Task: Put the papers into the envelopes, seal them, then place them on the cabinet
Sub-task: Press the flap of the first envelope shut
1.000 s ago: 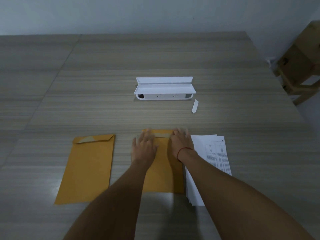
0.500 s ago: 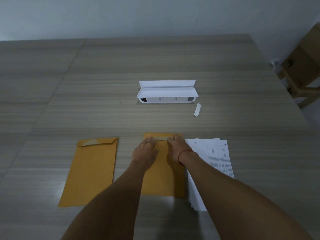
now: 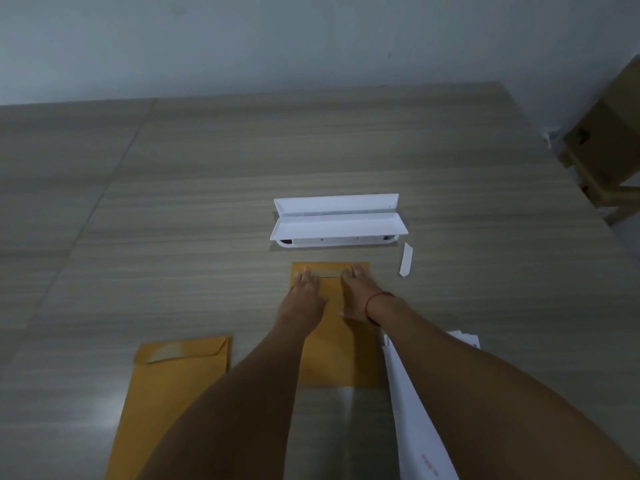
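A brown envelope lies flat in the middle of the wooden table. My left hand and my right hand both press on its top end, fingers on the folded flap. A second brown envelope lies to the left with its flap down. The stack of white papers lies to the right, partly under my right forearm.
A white open box sits just beyond the envelope. A small white paper strip lies to its right. A wooden stool with a cardboard box stands off the table's right edge, by the wall.
Both hands have slid up along the middle envelope to its top edge. The view has tilted, so everything sits lower in the frame.
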